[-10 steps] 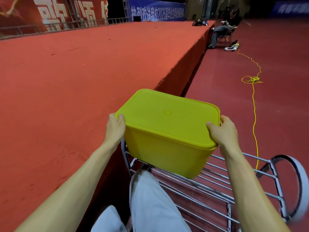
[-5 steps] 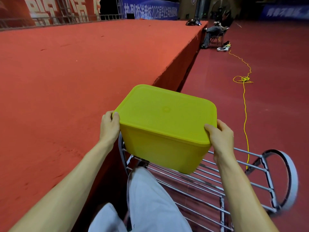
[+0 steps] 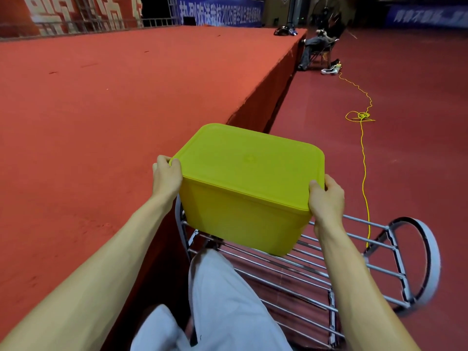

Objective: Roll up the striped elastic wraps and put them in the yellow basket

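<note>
Head view: yellow basket [image 3: 243, 219] sits centre frame, held between both hands, flat yellow top face closed over it.

- Left hand [image 3: 166, 177] grips the near-left corner at the rim, thumb on the top face, fingers curled round the left side.
- Right hand [image 3: 328, 198] grips the near-right corner at the rim, thumb on the top edge, fingers wrapped round the right side.
- So the basket spans the gap between the two hands, body hanging below the grip line and tapering downward. It's tilted, left-far corner higher.
- Below it: chrome wire rack [image 3: 304, 274]. Can't tell if the basket's bottom touches the wires.
- White trousers [image 3: 222, 300] at near centre, knee just beside the rack's near-left edge.
- Red carpeted stage [image 3: 101, 110] fills the left; its edge runs far-right past the basket.
- Yellow cable [image 3: 363, 158] runs along the red floor on the right, with a tangled loop further off.
- Seated person [image 3: 319, 44] far right, by the stage end.
</note>
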Demonstrator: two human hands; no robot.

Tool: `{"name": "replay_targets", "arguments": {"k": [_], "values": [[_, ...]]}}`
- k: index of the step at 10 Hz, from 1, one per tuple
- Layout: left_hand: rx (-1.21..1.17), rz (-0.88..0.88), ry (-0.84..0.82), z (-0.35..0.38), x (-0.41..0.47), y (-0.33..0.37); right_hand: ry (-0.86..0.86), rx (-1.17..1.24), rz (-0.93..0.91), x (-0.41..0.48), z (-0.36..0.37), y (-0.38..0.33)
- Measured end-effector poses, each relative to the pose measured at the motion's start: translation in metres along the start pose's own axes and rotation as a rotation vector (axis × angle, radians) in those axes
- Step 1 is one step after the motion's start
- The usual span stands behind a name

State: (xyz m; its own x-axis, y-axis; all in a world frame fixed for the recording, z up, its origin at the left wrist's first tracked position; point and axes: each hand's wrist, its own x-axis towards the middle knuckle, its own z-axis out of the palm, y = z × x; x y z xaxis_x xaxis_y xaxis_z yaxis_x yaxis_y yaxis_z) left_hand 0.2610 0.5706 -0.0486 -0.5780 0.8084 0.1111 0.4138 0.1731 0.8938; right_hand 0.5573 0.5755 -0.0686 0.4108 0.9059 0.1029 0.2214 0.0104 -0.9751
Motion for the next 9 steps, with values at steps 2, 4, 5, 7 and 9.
{"name": "replay_targets", "arguments": {"k": [2,4,5,7,9], "values": [[-0.010,-0.083,-0.018,0.005,0.013,-0.010,-0.028,0.032,-0.041,0.000,0.004,0.006],[-0.011,-0.045,0.011,0.004,0.007,-0.010,-0.063,-0.060,-0.061,-0.004,0.005,0.012],[0.030,-0.010,0.017,0.000,0.005,-0.008,-0.071,-0.085,-0.027,-0.009,0.000,-0.002],[0.171,0.101,0.008,-0.014,-0.011,-0.008,0.021,-0.396,-0.160,-0.014,-0.014,-0.014],[0.153,0.141,-0.092,-0.050,-0.039,-0.002,-0.139,-0.551,-0.463,-0.036,0.005,-0.040]]}}
